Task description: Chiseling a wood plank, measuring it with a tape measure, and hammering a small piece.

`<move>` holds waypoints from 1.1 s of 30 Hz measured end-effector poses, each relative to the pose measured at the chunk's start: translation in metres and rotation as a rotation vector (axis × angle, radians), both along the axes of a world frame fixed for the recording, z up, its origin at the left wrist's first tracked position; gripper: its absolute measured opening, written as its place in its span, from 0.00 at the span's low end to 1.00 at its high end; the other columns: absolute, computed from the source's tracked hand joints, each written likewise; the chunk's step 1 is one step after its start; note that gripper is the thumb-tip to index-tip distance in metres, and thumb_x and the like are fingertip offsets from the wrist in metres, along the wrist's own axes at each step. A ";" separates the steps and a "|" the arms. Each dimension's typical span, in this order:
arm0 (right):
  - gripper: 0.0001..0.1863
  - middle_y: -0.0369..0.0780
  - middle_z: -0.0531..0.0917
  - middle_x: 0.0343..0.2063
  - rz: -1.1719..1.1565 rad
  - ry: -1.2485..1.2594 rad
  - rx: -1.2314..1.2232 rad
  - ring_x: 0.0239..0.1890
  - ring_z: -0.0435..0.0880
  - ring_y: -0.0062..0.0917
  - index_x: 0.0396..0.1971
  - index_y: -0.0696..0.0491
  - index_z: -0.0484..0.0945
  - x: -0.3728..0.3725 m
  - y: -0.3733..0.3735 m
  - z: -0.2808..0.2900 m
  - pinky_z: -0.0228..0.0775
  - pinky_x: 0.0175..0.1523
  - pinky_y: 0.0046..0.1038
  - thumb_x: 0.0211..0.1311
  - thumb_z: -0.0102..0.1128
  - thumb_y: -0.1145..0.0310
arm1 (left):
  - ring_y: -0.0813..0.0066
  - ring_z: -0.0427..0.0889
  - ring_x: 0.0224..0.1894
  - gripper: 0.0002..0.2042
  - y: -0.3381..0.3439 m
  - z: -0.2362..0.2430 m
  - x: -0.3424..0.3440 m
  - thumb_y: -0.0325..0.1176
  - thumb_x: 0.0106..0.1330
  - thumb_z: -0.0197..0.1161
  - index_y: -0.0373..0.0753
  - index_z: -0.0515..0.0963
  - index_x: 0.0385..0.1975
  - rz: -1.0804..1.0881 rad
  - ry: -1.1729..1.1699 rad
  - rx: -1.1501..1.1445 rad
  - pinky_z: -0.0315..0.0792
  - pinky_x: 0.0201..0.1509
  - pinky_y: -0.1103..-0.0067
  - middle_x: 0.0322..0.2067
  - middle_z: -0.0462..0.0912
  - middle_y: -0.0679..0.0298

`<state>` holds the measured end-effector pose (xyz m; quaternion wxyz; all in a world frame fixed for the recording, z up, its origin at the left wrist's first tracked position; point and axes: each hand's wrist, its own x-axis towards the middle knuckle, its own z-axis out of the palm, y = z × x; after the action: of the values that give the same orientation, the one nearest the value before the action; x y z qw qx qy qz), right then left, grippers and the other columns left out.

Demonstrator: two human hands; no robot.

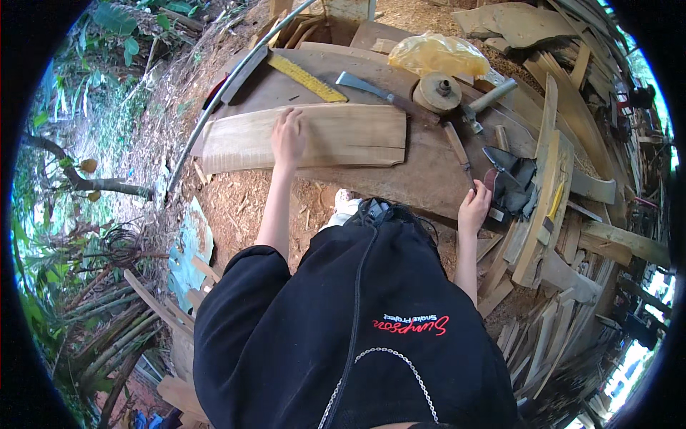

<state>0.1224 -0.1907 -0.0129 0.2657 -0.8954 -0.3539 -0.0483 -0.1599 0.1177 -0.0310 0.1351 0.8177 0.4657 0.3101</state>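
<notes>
A pale, slightly curved wooden board (350, 136) lies across the brown work surface in front of me. My left hand (288, 139) rests on top of it, fingers laid over the wood and gripping nothing. At the surface's near right edge is my right hand (474, 207), its fingers curled together. The thin metal end of a wooden-handled tool (456, 144) reaches down to those fingertips. A reddish-brown strip (490, 179) lies right beside them. What is between the fingers, if anything, is hidden.
Beyond the board lie a yellow ruler (307, 77), a wide chisel (364, 84), a round wooden block (437, 93), a hammer (491, 96) and a yellowish plastic bag (439, 53). A dark pouch (516, 186) sits at right, near stacked wood offcuts (547, 207). A long pipe (207, 118) borders the left.
</notes>
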 end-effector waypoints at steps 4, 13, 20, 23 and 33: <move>0.12 0.46 0.71 0.36 0.000 -0.021 0.000 0.42 0.71 0.40 0.41 0.55 0.69 -0.003 0.001 -0.003 0.63 0.47 0.36 0.56 0.48 0.75 | 0.58 0.74 0.46 0.11 -0.004 -0.002 -0.047 0.32 0.55 0.55 0.41 0.76 0.38 0.172 0.069 0.016 0.65 0.51 0.70 0.44 0.74 0.58; 0.08 0.45 0.74 0.31 0.017 0.111 -0.040 0.37 0.73 0.37 0.35 0.56 0.73 0.005 -0.007 -0.012 0.64 0.44 0.33 0.53 0.53 0.74 | 0.58 0.70 0.50 0.16 0.072 0.013 -0.199 0.33 0.54 0.53 0.40 0.73 0.44 0.579 0.329 0.003 0.62 0.54 0.69 0.47 0.72 0.54; 0.08 0.42 0.73 0.29 -0.057 0.081 -0.043 0.35 0.72 0.34 0.34 0.55 0.74 -0.003 -0.007 -0.013 0.64 0.42 0.32 0.52 0.56 0.72 | 0.61 0.73 0.47 0.18 0.113 0.009 -0.239 0.46 0.56 0.56 0.44 0.73 0.44 0.542 0.652 -0.106 0.64 0.49 0.68 0.42 0.76 0.58; 0.08 0.42 0.73 0.29 -0.075 0.078 -0.006 0.35 0.72 0.33 0.34 0.54 0.74 -0.004 -0.004 -0.014 0.64 0.41 0.32 0.52 0.56 0.72 | 0.61 0.74 0.44 0.15 0.120 0.009 -0.241 0.47 0.56 0.55 0.43 0.76 0.36 0.529 0.591 -0.200 0.63 0.49 0.67 0.37 0.78 0.58; 0.09 0.41 0.74 0.28 -0.132 0.064 0.052 0.34 0.73 0.33 0.33 0.53 0.75 -0.002 -0.001 -0.026 0.64 0.41 0.32 0.50 0.57 0.74 | 0.67 0.78 0.27 0.08 0.101 0.088 -0.260 0.38 0.56 0.61 0.41 0.77 0.28 0.430 0.299 0.041 0.68 0.29 0.72 0.26 0.80 0.63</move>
<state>0.1205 -0.1916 -0.0386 0.2963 -0.9107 -0.2840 -0.0463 -0.4195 0.2189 0.0573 -0.0209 0.7393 0.6372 0.2166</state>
